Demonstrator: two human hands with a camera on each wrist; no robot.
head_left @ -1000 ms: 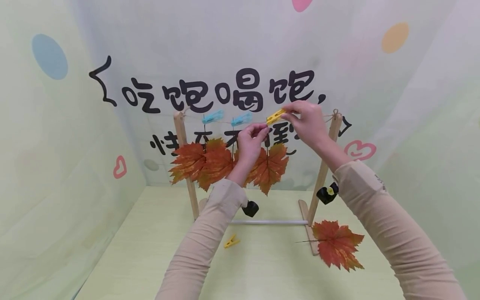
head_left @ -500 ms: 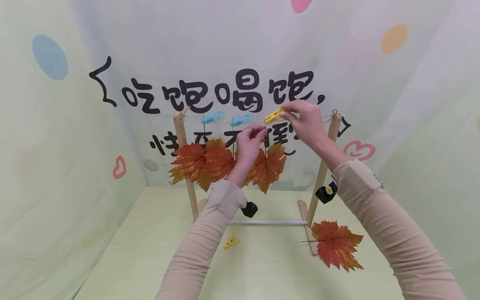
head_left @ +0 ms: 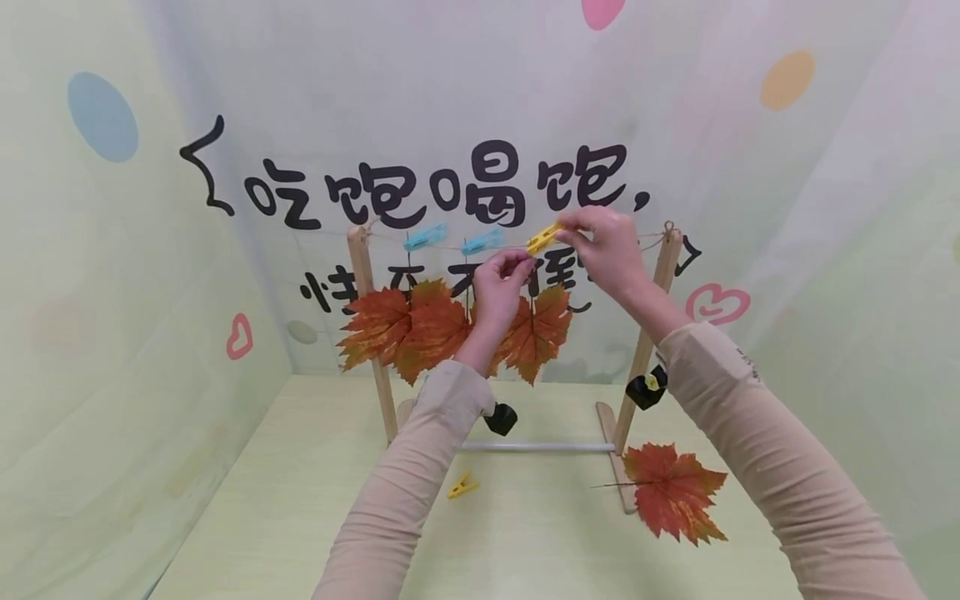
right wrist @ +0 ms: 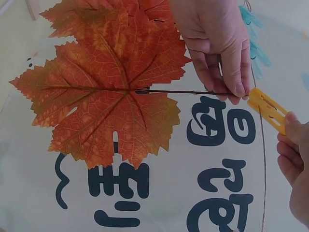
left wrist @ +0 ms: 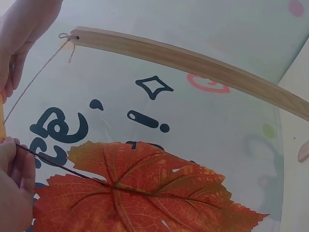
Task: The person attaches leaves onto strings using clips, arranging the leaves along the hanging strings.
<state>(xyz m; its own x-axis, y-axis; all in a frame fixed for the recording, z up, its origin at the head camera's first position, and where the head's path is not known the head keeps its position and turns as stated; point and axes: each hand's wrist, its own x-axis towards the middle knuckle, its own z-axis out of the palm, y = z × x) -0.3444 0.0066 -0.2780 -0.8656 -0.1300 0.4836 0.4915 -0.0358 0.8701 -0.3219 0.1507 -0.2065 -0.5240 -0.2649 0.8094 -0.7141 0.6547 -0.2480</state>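
Observation:
Thumb and fingers of my left hand pinch the thin stem of an orange-red maple leaf, just below the string. A yellow clothespin is held by its rear end between the thumb and fingers of my right hand. Its front end sits at the string and the stem's tip, close to my left fingertips; whether it bites on both cannot be made out. Left of my hands, two blue clothespins on the string hold leaf stems, with orange leaves hanging below.
Wooden posts hold the string at both ends, with a white rod joining them low down. On the table lie another yellow clothespin and a loose red leaf by the right foot. A printed cloth hangs behind.
The yellow clothespin and my right hand have shifted slightly left and down, closer to my left fingertips. My left hand keeps its pinch on the leaf stem, almost still.

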